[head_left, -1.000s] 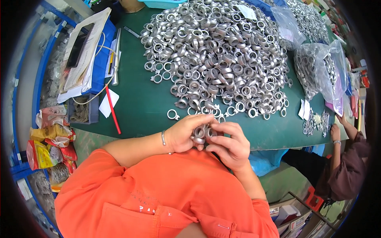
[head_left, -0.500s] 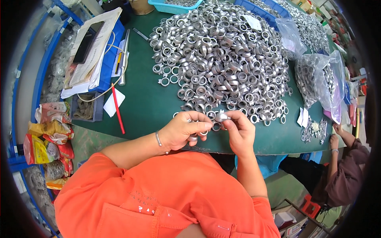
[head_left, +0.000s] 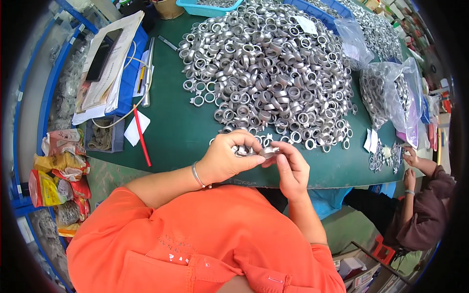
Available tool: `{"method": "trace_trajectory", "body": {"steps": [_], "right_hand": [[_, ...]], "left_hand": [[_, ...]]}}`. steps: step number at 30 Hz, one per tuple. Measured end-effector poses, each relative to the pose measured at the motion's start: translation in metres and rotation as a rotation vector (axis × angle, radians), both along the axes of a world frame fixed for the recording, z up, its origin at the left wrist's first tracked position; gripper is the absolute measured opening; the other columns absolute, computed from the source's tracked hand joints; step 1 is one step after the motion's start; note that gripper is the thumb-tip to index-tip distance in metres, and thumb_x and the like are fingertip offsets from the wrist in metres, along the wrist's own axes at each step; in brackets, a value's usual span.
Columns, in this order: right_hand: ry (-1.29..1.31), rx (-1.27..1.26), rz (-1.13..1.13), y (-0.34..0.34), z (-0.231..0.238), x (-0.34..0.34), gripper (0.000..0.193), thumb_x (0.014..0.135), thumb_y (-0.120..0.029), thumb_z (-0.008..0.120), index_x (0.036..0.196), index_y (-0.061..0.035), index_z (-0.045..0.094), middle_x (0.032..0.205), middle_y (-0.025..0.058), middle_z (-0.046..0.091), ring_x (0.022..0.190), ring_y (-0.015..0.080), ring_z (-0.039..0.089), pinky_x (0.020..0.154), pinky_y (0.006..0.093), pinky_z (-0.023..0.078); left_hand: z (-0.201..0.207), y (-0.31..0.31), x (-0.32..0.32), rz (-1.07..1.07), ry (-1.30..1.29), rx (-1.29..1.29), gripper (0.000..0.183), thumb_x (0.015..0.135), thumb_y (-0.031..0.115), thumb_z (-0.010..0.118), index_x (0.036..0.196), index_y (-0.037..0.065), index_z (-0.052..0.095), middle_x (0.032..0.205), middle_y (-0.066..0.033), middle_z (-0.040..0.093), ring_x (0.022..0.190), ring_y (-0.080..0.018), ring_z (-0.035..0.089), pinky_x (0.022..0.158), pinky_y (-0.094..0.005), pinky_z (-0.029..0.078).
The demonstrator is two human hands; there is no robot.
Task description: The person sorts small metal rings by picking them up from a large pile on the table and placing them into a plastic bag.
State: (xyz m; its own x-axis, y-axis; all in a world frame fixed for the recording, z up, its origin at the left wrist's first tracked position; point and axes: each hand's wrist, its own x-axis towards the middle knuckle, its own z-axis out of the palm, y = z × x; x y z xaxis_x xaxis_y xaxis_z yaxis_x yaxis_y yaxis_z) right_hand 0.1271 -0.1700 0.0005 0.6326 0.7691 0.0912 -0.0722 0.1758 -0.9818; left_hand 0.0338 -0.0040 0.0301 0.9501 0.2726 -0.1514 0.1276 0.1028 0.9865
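Between my two hands, over the near edge of the green table, is a silver metal ring (head_left: pixel 268 152) with a small lug. My right hand (head_left: pixel 291 168) pinches it between thumb and fingers. My left hand (head_left: pixel 229 158) is closed, its thumb reaching to the same ring, and more metal rings (head_left: pixel 241 150) show in its curled fingers; how many I cannot tell. Just beyond both hands lies a large heap of similar metal rings (head_left: pixel 273 73), some with small lugs. A few single rings lie loose along the heap's near border.
Left of the heap are a red pen (head_left: pixel 142 135), a white paper slip (head_left: pixel 132 131) and a blue bin (head_left: pixel 139 49) with papers and a phone. Bagged rings (head_left: pixel 375 93) stand at the right, where a co-worker's hands (head_left: pixel 410 166) are busy. A light-blue basket (head_left: pixel 210 9) is behind.
The ring in my right hand has come down and left, closer to my left hand. My left hand has turned, showing the rings in it differently. The view has shifted slightly.
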Motion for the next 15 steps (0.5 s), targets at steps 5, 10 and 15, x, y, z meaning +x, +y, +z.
{"method": "trace_trajectory", "body": {"steps": [5, 10, 15], "right_hand": [[-0.198, 0.064, -0.149, 0.008, -0.003, -0.006, 0.024, 0.076, 0.007, 0.064, 0.099, 0.0044, 0.057, 0.090, 0.0122, 0.058, 0.081, 0.0167, 0.059, 0.066, 0.0248, 0.050], [-0.485, -0.016, -0.242, 0.003, 0.002, -0.004, 0.026, 0.073, 0.007, 0.066, 0.097, 0.0033, 0.057, 0.088, 0.0128, 0.060, 0.075, 0.0185, 0.060, 0.064, 0.0262, 0.050], [-0.605, 0.197, -0.376, 0.006, -0.003, -0.008, 0.045, 0.065, 0.010, 0.072, 0.101, 0.0000, 0.046, 0.085, 0.0153, 0.062, 0.068, 0.0210, 0.060, 0.061, 0.0277, 0.050]], "left_hand": [[-0.008, -0.004, 0.000, 0.026, -0.272, 0.327, 0.018, 0.065, 0.001, 0.072, 0.082, 0.004, 0.065, 0.084, -0.0048, 0.061, 0.084, -0.0163, 0.057, 0.076, -0.0283, 0.044], [-0.010, -0.005, 0.000, 0.003, -0.303, 0.359, 0.019, 0.065, -0.001, 0.071, 0.082, 0.005, 0.065, 0.084, -0.0050, 0.061, 0.082, -0.0167, 0.058, 0.072, -0.0281, 0.046], [-0.017, -0.009, 0.000, -0.014, -0.291, 0.333, 0.020, 0.065, -0.002, 0.071, 0.084, 0.004, 0.066, 0.086, -0.0058, 0.061, 0.081, -0.0163, 0.058, 0.071, -0.0274, 0.046]]}}
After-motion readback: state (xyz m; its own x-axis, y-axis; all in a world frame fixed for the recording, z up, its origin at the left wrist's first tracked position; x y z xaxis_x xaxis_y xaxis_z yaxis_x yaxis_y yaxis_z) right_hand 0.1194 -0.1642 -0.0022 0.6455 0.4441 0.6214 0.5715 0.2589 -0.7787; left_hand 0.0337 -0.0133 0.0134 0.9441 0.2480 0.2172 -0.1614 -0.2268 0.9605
